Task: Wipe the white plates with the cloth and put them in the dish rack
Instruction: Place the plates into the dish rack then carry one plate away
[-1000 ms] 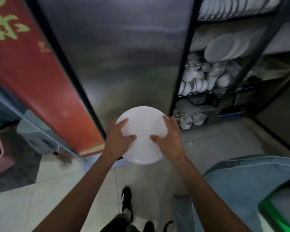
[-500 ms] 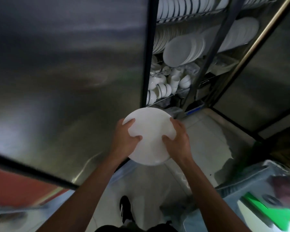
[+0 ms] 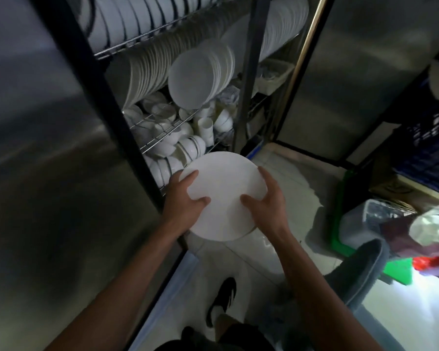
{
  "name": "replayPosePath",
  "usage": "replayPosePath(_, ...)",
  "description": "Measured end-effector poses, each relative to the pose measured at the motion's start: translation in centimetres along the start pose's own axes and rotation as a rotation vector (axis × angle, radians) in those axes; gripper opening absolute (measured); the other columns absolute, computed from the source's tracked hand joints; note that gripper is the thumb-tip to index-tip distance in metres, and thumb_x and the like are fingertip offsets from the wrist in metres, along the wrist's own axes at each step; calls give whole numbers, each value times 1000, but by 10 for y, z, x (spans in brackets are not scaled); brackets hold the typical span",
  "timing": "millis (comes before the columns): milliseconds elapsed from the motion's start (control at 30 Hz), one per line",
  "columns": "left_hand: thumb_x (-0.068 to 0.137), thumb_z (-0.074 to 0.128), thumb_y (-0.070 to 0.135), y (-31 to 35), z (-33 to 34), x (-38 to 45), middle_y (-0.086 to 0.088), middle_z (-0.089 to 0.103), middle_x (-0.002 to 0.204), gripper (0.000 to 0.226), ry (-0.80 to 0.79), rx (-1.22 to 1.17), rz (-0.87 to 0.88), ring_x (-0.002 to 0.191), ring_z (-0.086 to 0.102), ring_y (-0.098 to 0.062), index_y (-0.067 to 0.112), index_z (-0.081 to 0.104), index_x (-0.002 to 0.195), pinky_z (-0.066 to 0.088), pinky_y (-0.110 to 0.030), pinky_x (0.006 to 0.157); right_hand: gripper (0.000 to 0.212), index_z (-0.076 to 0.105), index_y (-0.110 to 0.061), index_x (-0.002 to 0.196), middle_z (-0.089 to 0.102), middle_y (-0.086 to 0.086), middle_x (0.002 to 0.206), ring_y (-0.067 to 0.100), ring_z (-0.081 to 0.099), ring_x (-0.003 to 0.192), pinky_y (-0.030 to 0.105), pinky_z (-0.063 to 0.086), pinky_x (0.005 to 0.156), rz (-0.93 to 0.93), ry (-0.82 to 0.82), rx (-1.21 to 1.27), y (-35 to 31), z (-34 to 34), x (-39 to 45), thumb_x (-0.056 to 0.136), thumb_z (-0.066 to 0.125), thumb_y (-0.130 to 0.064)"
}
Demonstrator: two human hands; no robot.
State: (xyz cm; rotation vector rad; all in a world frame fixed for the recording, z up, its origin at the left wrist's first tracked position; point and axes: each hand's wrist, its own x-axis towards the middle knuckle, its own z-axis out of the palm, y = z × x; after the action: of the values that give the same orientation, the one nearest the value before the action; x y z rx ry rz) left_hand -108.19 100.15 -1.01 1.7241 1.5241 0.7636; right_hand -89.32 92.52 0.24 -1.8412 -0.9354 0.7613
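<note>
Left hand (image 3: 185,198) and right hand (image 3: 265,202) grip opposite edges of the white plate (image 3: 224,196), steadying it before the dish rack (image 3: 160,138) for slotting.

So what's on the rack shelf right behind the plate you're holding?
Behind the plate, the wire shelf holds piled white bowls and cups. The plate covers the shelf's near end.

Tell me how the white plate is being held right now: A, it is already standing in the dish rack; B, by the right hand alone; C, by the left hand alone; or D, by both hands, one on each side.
D: the left hand and the right hand each grip a side of the white plate, thumbs on its face, in front of the dish rack.
</note>
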Motion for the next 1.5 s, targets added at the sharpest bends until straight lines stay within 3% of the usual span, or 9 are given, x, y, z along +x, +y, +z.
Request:
replayPosePath(400, 73, 85, 11, 39, 40, 92, 16, 33, 138, 72, -27, -25, 45, 117, 31, 10, 22, 59, 139, 21, 9, 88, 80, 44, -31, 148, 55, -3, 139, 21, 54, 122, 51, 52, 100, 33, 35, 165, -8, -24, 95, 77, 78, -11)
replayPosePath(567, 73, 85, 14, 53, 45, 126, 13, 37, 141, 70, -1, -42, 36, 125, 38, 2, 23, 60, 139, 30, -14, 104, 77, 47, -33, 145, 57, -3, 137, 21, 56, 120, 48, 54, 96, 9, 35, 178, -21, -23, 129, 77, 76, -12)
replayPosePath(700, 76, 83, 15, 56, 49, 150, 12, 40, 142, 68, 41, -79, 31, 123, 37, 2, 23, 59, 139, 32, -15, 103, 72, 52, -41, 138, 60, -17, 120, 11, 59, 108, 26, 53, 75, 5, 5, 226, -32, -21, 158, 76, 76, -12)
replayPosePath(867, 77, 81, 14, 57, 58, 185, 17, 35, 136, 66, 68, -112, 13, 119, 34, 6, 24, 59, 139, 24, 11, 81, 74, 50, -40, 141, 59, -12, 125, 16, 59, 109, 34, 57, 78, -8, -38, 221, -42, -16, 201, 78, 76, -13)
replayPosePath(1033, 77, 81, 15, 56, 53, 227, 18, 36, 140, 68, 96, -148, -23, 123, 35, 3, 29, 57, 140, 31, -8, 95, 68, 45, -44, 137, 53, -27, 115, 10, 57, 106, 33, 56, 75, -23, -79, 170, -60, 5, 244, 82, 73, -15)
replayPosePath(1133, 77, 82, 14, 55, 44, 254, 18, 35, 138, 69, 133, -150, -34, 124, 35, 1, 27, 57, 140, 32, -20, 101, 69, 43, -42, 141, 53, -17, 119, 19, 57, 110, 47, 60, 82, -48, -134, 139, -75, 21, 270, 83, 72, -16)
replayPosePath(1300, 78, 81, 13, 44, 24, 286, 11, 38, 146, 68, 221, -180, -83, 129, 37, -6, 29, 57, 140, 36, -26, 103, 71, 42, -46, 140, 53, -23, 120, 19, 57, 111, 42, 62, 77, -134, -217, 121, -102, 51, 307, 82, 74, -21)
replayPosePath(1400, 79, 80, 11, 36, 16, 297, 5, 38, 148, 67, 273, -180, -128, 131, 38, -10, 26, 57, 140, 36, -27, 105, 72, 44, -47, 139, 55, -16, 130, 18, 57, 115, 50, 60, 86, -175, -278, 135, -113, 69, 324, 81, 75, -19)
replayPosePath(1500, 81, 80, 9, 28, 9, 308, 3, 38, 147, 66, 310, -192, -154, 136, 38, -14, 22, 57, 141, 34, -23, 106, 70, 51, -50, 133, 60, -28, 124, 9, 58, 116, 49, 58, 90, -233, -332, 183, -124, 86, 340, 79, 75, -12)
